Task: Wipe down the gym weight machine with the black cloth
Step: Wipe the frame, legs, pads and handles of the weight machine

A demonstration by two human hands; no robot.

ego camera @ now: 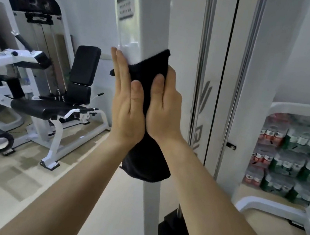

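The black cloth (152, 80) is wrapped around a white upright of the gym weight machine (154, 25). The right grip (163, 108) curls around cloth and post, while the left grip (127, 105), fingers straight, presses flat against the cloth's left side.

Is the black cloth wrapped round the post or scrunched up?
Wrapped: the black fabric cloth bends round the tall white metal post's corner.

Hands (128, 105) (164, 110) pressing black cloth (147, 156), machine post (156, 16)
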